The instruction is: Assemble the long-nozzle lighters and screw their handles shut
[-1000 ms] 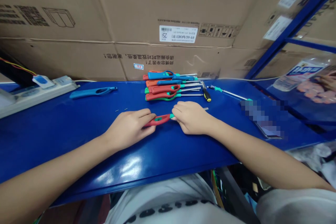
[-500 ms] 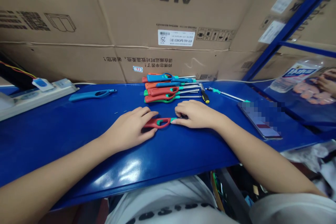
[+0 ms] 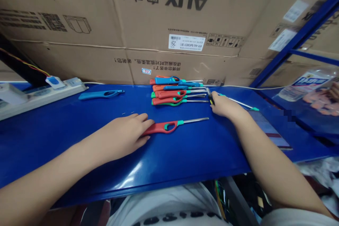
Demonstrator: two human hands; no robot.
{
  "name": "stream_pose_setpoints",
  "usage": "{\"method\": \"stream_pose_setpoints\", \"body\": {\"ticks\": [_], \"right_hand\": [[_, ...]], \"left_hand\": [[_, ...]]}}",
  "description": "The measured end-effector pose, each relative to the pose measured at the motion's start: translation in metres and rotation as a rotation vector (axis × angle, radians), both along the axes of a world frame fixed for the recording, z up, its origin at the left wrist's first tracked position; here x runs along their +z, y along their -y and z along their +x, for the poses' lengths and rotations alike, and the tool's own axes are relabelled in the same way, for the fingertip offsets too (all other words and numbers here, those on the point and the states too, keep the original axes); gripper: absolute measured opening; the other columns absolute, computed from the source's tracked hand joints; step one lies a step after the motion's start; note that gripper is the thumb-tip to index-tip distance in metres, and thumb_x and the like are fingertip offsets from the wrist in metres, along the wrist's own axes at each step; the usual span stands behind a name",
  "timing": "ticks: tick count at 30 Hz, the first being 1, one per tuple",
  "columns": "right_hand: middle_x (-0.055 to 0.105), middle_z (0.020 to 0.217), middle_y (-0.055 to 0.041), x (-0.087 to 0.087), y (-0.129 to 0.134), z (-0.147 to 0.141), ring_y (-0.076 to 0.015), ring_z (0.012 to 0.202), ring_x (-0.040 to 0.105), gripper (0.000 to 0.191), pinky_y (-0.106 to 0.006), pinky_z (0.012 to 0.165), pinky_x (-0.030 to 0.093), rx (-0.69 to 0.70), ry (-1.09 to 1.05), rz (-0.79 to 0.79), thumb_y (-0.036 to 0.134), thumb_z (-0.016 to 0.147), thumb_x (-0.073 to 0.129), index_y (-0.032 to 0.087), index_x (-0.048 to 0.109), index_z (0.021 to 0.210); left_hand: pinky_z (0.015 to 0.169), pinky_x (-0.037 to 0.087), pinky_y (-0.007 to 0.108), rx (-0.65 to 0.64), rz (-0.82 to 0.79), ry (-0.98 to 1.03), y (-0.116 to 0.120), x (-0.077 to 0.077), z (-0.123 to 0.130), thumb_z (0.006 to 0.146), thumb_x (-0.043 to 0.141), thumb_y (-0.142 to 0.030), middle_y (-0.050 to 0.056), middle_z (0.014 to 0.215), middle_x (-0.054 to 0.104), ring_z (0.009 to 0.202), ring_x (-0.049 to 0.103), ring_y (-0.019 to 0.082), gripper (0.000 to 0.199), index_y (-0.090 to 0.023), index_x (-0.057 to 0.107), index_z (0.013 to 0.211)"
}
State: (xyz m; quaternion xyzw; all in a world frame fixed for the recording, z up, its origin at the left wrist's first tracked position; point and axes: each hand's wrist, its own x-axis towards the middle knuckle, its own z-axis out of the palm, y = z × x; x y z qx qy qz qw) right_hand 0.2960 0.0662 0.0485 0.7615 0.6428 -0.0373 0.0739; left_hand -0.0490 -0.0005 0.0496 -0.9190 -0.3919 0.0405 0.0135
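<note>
A red gas lighter (image 3: 161, 127) with a green trigger and a long metal tube lies flat on the blue table. My left hand (image 3: 132, 130) grips its handle end, thumb on the near side and fingers on the far side. Farther back on the right, my right hand (image 3: 224, 105) has its fingers closed round the black and yellow handle of a screwdriver (image 3: 211, 99). Most of that handle is hidden by the hand. Just left of it, several lighters (image 3: 169, 93) in red, blue, orange and green lie stacked, tubes pointing right.
A blue lighter casing (image 3: 99, 94) lies at the left near a white power strip (image 3: 39, 95). Behind my right hand are a detached metal tube (image 3: 242, 104) and a phone (image 3: 272, 130). A large cardboard box (image 3: 148, 24) stands at the back. Another person's hand (image 3: 334, 91) shows at far right.
My right hand has left the red lighter's tube and moved back and right onto the screwdriver. My left hand stays on the lighter's handle. The view has shifted slightly.
</note>
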Motion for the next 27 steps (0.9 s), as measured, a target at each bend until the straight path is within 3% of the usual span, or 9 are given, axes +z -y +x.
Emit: {"method": "stream_pose_setpoints", "body": {"ticks": [3, 9, 12, 15, 17, 20, 24, 27], "right_hand": [[0.07, 0.114, -0.0235, 0.004, 0.002, 0.0, -0.0359, 0.101, 0.069, 0.042, -0.039, 0.073, 0.05, -0.03, -0.014, 0.097, 0.019, 0.091, 0.05, 0.011, 0.051, 0.133], [0.067, 0.115, -0.0196, 0.011, 0.004, 0.001, -0.0333, 0.103, 0.066, 0.03, -0.042, 0.081, 0.052, 0.056, -0.107, 0.645, 0.027, 0.091, 0.051, 0.015, 0.068, 0.112], [0.066, 0.105, -0.0148, 0.01, 0.007, -0.007, -0.0258, 0.085, 0.065, 0.028, -0.04, 0.077, 0.052, 0.171, -0.214, 0.928, 0.029, 0.092, 0.054, 0.016, 0.07, 0.111], [0.065, 0.097, -0.0097, 0.003, 0.017, -0.026, -0.0181, 0.069, 0.059, 0.028, -0.036, 0.07, 0.052, 0.428, -0.409, 1.095, 0.034, 0.095, 0.056, 0.02, 0.071, 0.115], [0.066, 0.094, -0.0076, -0.007, 0.027, -0.045, -0.0178, 0.072, 0.06, 0.026, -0.034, 0.069, 0.053, 0.663, -0.529, 1.093, 0.032, 0.096, 0.06, 0.024, 0.07, 0.118], [0.069, 0.101, -0.007, -0.027, 0.042, -0.074, -0.0175, 0.081, 0.065, 0.032, -0.032, 0.073, 0.056, 0.925, -0.688, 0.892, 0.025, 0.095, 0.063, 0.026, 0.067, 0.127], [0.069, 0.11, -0.0064, -0.05, 0.047, -0.098, -0.0168, 0.092, 0.07, 0.041, -0.029, 0.078, 0.059, 1.012, -0.826, 0.648, 0.019, 0.097, 0.059, 0.031, 0.063, 0.137], [0.07, 0.113, -0.0072, -0.058, 0.042, -0.1, -0.0171, 0.094, 0.071, 0.04, -0.03, 0.079, 0.059, 1.056, -0.8, 0.571, 0.019, 0.099, 0.056, 0.029, 0.063, 0.137]], "left_hand": [[0.073, 0.05, 0.037, -0.001, -0.036, -0.007, 0.002, 0.004, 0.001, 0.101, 0.05, -0.026, 0.007, 0.101, 0.065, 0.087, 0.066, 0.026, 0.02, -0.019, 0.064, 0.113], [0.069, 0.046, 0.032, -0.047, -0.044, 0.088, 0.003, -0.005, 0.01, 0.099, 0.057, -0.031, 0.006, 0.104, 0.065, 0.089, 0.065, 0.024, 0.018, -0.02, 0.063, 0.112], [0.069, 0.046, 0.032, -0.085, -0.03, 0.13, 0.005, -0.011, 0.015, 0.099, 0.059, -0.032, 0.006, 0.105, 0.065, 0.091, 0.065, 0.024, 0.023, -0.02, 0.063, 0.118], [0.068, 0.047, 0.033, -0.085, -0.033, 0.167, 0.01, -0.015, 0.022, 0.098, 0.061, -0.033, 0.006, 0.105, 0.064, 0.089, 0.065, 0.024, 0.027, -0.02, 0.064, 0.121], [0.068, 0.048, 0.033, -0.081, -0.045, 0.193, 0.013, -0.018, 0.025, 0.097, 0.062, -0.033, 0.006, 0.106, 0.063, 0.087, 0.066, 0.024, 0.028, -0.02, 0.064, 0.122], [0.069, 0.049, 0.033, -0.106, -0.057, 0.226, 0.017, -0.02, 0.029, 0.096, 0.062, -0.034, 0.006, 0.104, 0.064, 0.087, 0.066, 0.024, 0.028, -0.019, 0.065, 0.119], [0.073, 0.051, 0.033, -0.157, -0.088, 0.284, 0.02, -0.023, 0.032, 0.096, 0.062, -0.036, 0.007, 0.108, 0.066, 0.091, 0.067, 0.024, 0.025, -0.016, 0.067, 0.109], [0.073, 0.052, 0.033, -0.159, -0.11, 0.31, 0.02, -0.025, 0.033, 0.095, 0.063, -0.038, 0.007, 0.107, 0.067, 0.09, 0.068, 0.024, 0.026, -0.015, 0.068, 0.106]]}}
